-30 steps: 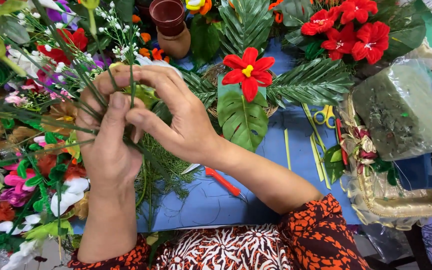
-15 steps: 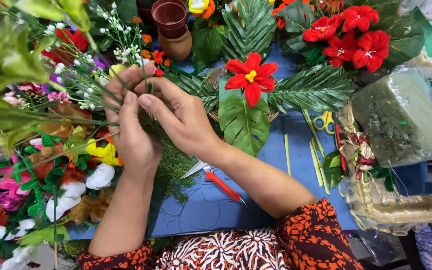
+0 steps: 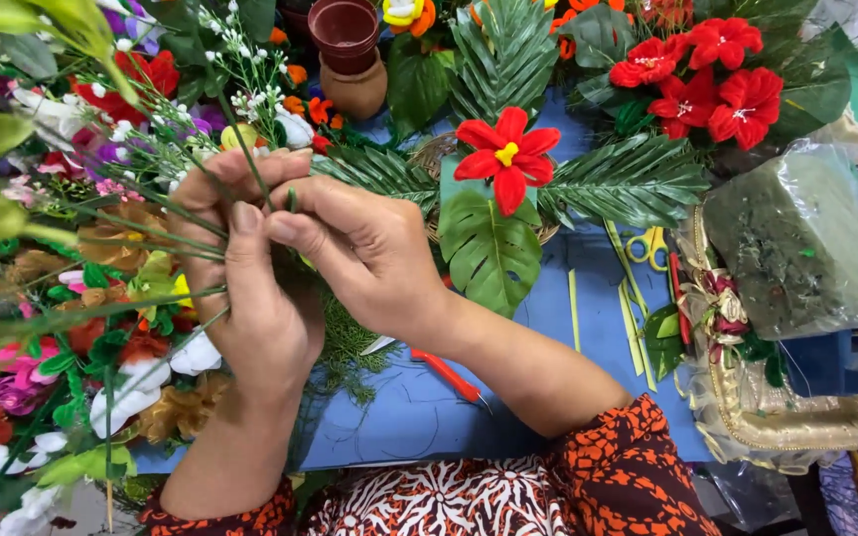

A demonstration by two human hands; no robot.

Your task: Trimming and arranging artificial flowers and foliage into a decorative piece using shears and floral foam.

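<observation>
My left hand (image 3: 250, 298) is closed around a bunch of thin green artificial stems (image 3: 151, 233) that fan out to the left and upward. One stem carries small white blossoms (image 3: 240, 60). My right hand (image 3: 369, 248) pinches a single green stem (image 3: 292, 199) between thumb and forefinger, right against my left hand's fingers. Both hands meet above a blue table (image 3: 508, 397). A red artificial flower with a yellow centre (image 3: 504, 154) stands over a large split leaf (image 3: 489, 248) just right of my hands.
Heaps of artificial flowers (image 3: 42, 377) fill the left side. A brown clay pot (image 3: 350, 55) stands at the back. Red flowers (image 3: 717, 69) and palm fronds (image 3: 618, 179) lie right. A wrapped green foam block (image 3: 796, 238), gold tray (image 3: 796, 417), yellow scissors (image 3: 647, 246) and red-handled tool (image 3: 444, 372) lie nearby.
My hands have shifted slightly toward me and left with the stem bunch. My right hand's fingers now pinch one stem against the left hand; the flowers on the left have swayed.
</observation>
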